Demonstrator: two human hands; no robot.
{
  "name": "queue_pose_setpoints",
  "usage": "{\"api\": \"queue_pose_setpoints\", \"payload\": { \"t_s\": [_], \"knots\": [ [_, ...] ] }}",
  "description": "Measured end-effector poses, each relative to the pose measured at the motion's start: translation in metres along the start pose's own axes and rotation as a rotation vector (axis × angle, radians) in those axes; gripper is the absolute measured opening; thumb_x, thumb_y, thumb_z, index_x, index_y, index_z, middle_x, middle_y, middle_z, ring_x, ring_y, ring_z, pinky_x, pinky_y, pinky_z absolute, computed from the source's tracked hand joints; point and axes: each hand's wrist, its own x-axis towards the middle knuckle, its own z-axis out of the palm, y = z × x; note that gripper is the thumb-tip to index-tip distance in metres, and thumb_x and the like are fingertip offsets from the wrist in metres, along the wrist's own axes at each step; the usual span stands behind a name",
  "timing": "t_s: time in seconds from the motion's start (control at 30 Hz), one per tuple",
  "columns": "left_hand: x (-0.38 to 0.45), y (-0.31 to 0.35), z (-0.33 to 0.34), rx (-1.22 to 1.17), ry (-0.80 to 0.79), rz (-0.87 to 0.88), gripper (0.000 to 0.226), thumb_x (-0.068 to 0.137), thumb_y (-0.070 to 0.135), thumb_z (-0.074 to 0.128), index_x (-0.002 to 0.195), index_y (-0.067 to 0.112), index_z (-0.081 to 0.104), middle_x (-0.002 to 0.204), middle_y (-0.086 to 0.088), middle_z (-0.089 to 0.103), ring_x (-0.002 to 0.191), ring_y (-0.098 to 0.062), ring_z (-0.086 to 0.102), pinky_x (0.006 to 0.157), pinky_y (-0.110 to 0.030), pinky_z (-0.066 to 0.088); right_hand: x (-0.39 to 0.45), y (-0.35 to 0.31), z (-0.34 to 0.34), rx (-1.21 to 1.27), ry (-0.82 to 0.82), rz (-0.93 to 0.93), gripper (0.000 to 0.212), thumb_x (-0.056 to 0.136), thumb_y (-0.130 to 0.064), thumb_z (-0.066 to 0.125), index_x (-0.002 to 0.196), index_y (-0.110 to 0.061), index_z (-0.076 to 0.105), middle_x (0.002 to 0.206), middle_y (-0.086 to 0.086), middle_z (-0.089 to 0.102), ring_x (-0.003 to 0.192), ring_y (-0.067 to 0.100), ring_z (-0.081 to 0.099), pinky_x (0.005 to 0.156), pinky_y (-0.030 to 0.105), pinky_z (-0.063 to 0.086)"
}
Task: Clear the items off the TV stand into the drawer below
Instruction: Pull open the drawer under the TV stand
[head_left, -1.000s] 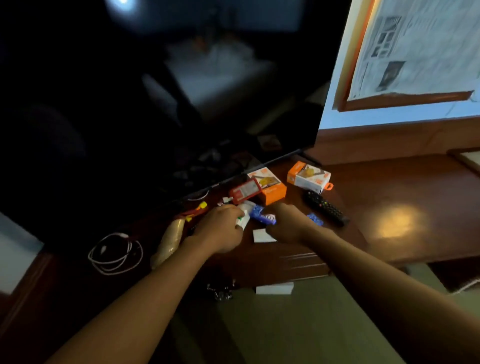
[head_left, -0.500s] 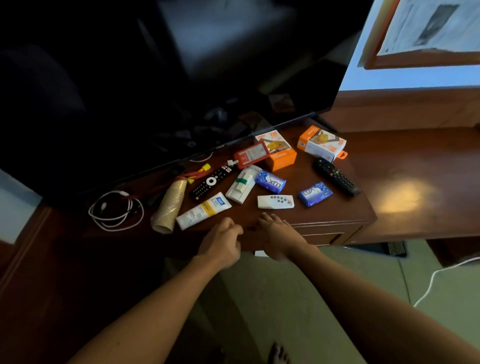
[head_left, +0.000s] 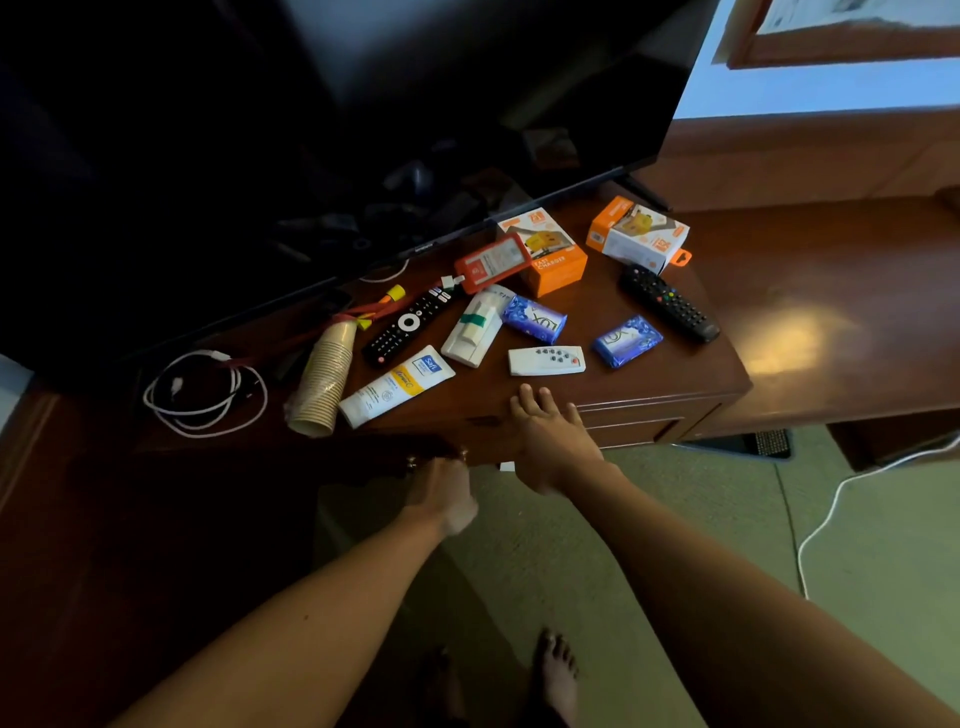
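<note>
The dark wooden TV stand (head_left: 675, 374) carries several loose items: a stack of paper cups (head_left: 318, 379), a white cream tube (head_left: 397, 385), a black remote (head_left: 410, 325), a white pack with a green band (head_left: 475, 330), two blue soap bars (head_left: 535, 318) (head_left: 627, 341), a small white remote (head_left: 546, 360), a second black remote (head_left: 667, 302), two orange charger boxes (head_left: 545, 249) (head_left: 638, 239) and a red card holder (head_left: 491, 262). My left hand (head_left: 441, 493) is curled below the front edge at the drawer's brass handle (head_left: 436, 457). My right hand (head_left: 545, 436) rests on the edge, fingers spread.
A big dark TV (head_left: 363, 130) stands behind the items. A coiled white cable (head_left: 205, 392) lies at the left. Lower wooden ledges run off to the right (head_left: 831, 322) and left. A white cord (head_left: 831, 514) trails over the green floor. My bare feet (head_left: 558, 675) are below.
Both hands have pulled back from the items to the stand's front edge. My left hand then dropped below the edge to the drawer handle. The view has tilted down.
</note>
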Motion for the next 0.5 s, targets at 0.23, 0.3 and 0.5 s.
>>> {"api": "queue_pose_setpoints", "payload": {
  "t_s": [0.23, 0.3, 0.5],
  "knots": [
    [0.008, -0.021, 0.018, 0.097, -0.057, 0.038, 0.056, 0.091, 0.023, 0.062, 0.143, 0.017, 0.044, 0.145, -0.007, 0.044, 0.131, -0.028, 0.046, 0.11, -0.043, 0.04, 0.003, -0.004, 0.007, 0.017, 0.016, 0.039, 0.084, 0.092, -0.017, 0.054, 0.159, -0.014, 0.002, 0.166, 0.007, -0.008, 0.152, 0.028, -0.008, 0.121, 0.054, 0.005],
    [0.008, -0.021, 0.017, 0.181, -0.084, 0.046, 0.064, 0.089, 0.026, 0.061, 0.148, 0.017, 0.036, 0.147, -0.009, 0.035, 0.131, -0.031, 0.041, 0.11, -0.045, 0.038, 0.004, -0.004, 0.007, 0.021, 0.019, 0.048, 0.084, 0.092, -0.016, 0.053, 0.159, -0.015, 0.002, 0.166, 0.006, -0.009, 0.152, 0.028, -0.008, 0.121, 0.054, 0.006],
    [0.006, -0.022, 0.014, 0.199, -0.12, 0.055, 0.068, 0.087, 0.024, 0.06, 0.149, 0.012, 0.034, 0.149, -0.011, 0.032, 0.134, -0.035, 0.034, 0.114, -0.049, 0.033, 0.005, -0.003, 0.01, 0.028, 0.02, 0.066, 0.083, 0.093, -0.014, 0.052, 0.159, -0.016, 0.002, 0.166, 0.003, -0.009, 0.152, 0.026, -0.009, 0.12, 0.055, 0.005]
  ]
}}
